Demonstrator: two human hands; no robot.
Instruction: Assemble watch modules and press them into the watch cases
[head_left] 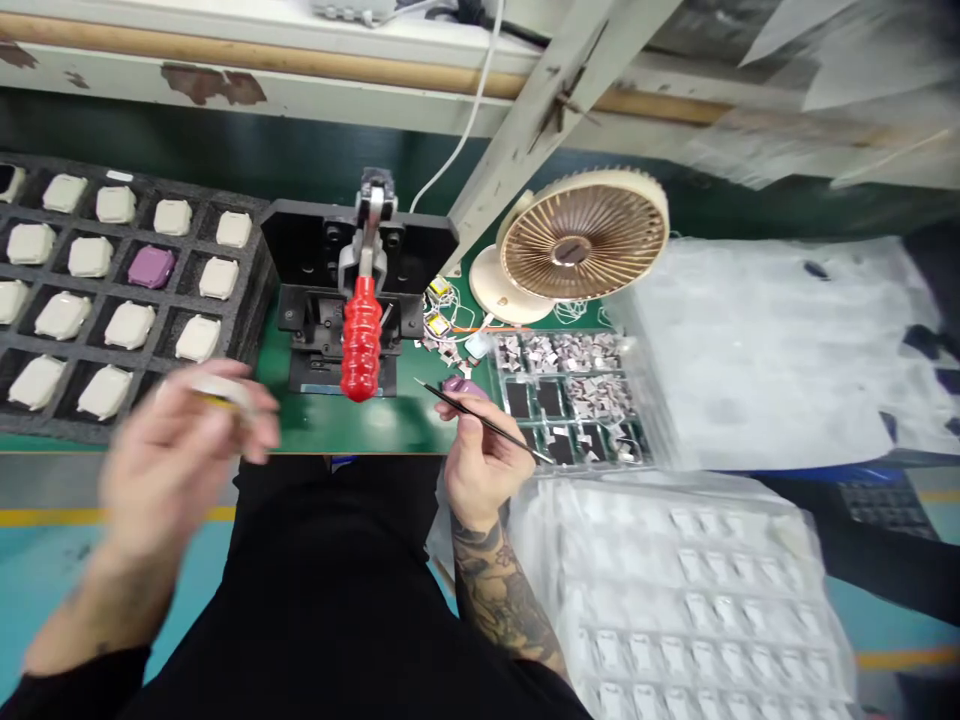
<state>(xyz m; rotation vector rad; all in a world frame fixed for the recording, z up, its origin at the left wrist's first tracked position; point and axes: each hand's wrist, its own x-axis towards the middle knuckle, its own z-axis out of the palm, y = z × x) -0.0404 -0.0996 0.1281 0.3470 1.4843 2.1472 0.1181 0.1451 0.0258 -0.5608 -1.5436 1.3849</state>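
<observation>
My left hand (176, 450), smeared by motion, is closed on a white case (225, 390) with a bit of yellow at its underside, near the front right corner of the foam tray (247, 290). That tray holds rows of white cases and one purple case (151, 267). Over the green table's front edge, my right hand (484, 460) grips thin black tweezers (491, 425), their tip pointing up and left. A purple piece (463, 386) lies just beyond its fingers. Between the hands stands a black clamp fixture (300, 245) with a red handle (361, 340).
Behind my right hand, a clear compartment tray (634, 400) holds small parts. A beige fan (581, 240) stands beyond it, near wires and small yellow pieces (438, 324). Plastic-covered trays (765, 350) are at the right, with another wrapped tray (675, 600) lower down.
</observation>
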